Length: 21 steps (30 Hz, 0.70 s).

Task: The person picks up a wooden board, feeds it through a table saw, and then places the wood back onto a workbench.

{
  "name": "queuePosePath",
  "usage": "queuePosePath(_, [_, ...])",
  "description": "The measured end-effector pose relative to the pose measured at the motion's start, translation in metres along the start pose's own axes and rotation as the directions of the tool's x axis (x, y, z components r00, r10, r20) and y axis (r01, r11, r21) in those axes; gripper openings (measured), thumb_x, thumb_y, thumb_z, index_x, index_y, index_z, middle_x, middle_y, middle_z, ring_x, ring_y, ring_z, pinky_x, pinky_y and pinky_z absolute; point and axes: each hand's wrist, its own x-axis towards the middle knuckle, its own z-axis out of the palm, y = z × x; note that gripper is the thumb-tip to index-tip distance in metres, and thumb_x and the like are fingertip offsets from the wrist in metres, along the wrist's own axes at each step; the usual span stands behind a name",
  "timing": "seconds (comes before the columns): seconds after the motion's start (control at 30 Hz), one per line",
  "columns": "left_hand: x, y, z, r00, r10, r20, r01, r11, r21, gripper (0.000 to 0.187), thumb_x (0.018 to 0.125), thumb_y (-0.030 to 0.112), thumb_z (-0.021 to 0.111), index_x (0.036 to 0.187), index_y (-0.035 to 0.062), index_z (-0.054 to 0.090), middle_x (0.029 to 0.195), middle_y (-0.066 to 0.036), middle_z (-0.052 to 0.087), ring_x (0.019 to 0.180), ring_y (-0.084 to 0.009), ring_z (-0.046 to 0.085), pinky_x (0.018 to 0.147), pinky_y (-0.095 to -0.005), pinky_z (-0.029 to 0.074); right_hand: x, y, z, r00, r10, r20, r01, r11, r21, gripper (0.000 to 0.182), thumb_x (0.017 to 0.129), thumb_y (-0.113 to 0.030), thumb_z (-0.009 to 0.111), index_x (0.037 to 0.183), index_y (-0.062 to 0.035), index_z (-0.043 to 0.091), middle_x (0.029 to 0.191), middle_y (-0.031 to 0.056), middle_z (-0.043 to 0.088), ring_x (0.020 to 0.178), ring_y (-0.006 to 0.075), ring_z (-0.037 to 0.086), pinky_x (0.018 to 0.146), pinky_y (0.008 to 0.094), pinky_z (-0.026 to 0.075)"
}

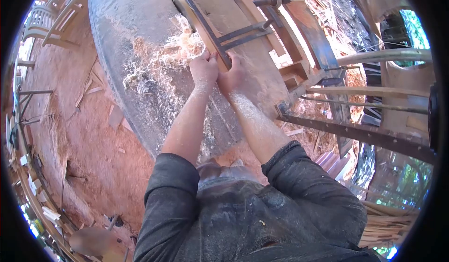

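A long, pale wooden strip (196, 24) runs away from me along a dark, straight edge on a broad worktable (112, 9). My left hand (204, 69) is closed around its near end, the thumb pressed on top. Close beside it, my right hand (232, 73) grips the same end from the other side, with fingers by the dark edge. Curly wood shavings (182, 47) are heaped just left of the strip, touching or nearly touching my left hand. Fine sawdust coats both forearms. My palms and the underside of the strip are hidden.
To the right of the strip is a wooden frame with dark metal bars (245, 32) and a round metal fitting (275, 0). A long dark beam (360, 133) crosses at right. Pale wooden chairs (56, 21) stand at upper left on the reddish ground (112, 168).
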Motion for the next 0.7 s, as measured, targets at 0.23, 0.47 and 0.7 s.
queuePosePath(0.23, [-0.041,-0.012,0.004,0.991,0.128,0.045,-0.132,0.986,0.107,0.032,0.098,0.03,0.068,0.103,-0.001,0.074,0.084,-0.026,0.072,0.083,-0.0427,0.072,0.076,-0.0491,0.055,-0.031,0.016,-0.028,0.991,0.094,0.099,-0.096,0.995,0.016,0.056,0.09,-0.031,0.077,0.136,-0.0083,0.056,0.125,0.0219,0.064,0.117,0.0414,0.062,0.097,0.0492,0.051])
queuePosePath(0.47, [-0.158,-0.022,0.013,0.975,0.109,0.194,-0.118,0.992,0.038,0.037,0.098,0.032,0.066,0.111,-0.0026,0.07,0.08,-0.024,0.071,0.08,-0.0433,0.071,0.072,-0.0506,0.054,-0.115,0.058,-0.113,0.948,-0.019,0.318,0.025,1.0,-0.015,0.031,0.093,-0.019,0.07,0.119,-0.005,0.062,0.112,0.0232,0.065,0.108,0.044,0.061,0.092,0.0511,0.049])
queuePosePath(0.7, [-0.278,-0.024,-0.004,0.857,0.124,0.5,-0.248,0.95,0.19,0.036,0.096,0.033,0.07,0.118,0.0038,0.073,0.082,-0.024,0.071,0.08,-0.04,0.073,0.072,-0.049,0.055,-0.22,0.104,-0.218,0.895,0.024,0.445,-0.013,1.0,-0.027,0.036,0.087,-0.008,0.071,0.12,-0.0015,0.06,0.113,0.0243,0.061,0.109,0.0432,0.06,0.094,0.0495,0.047])
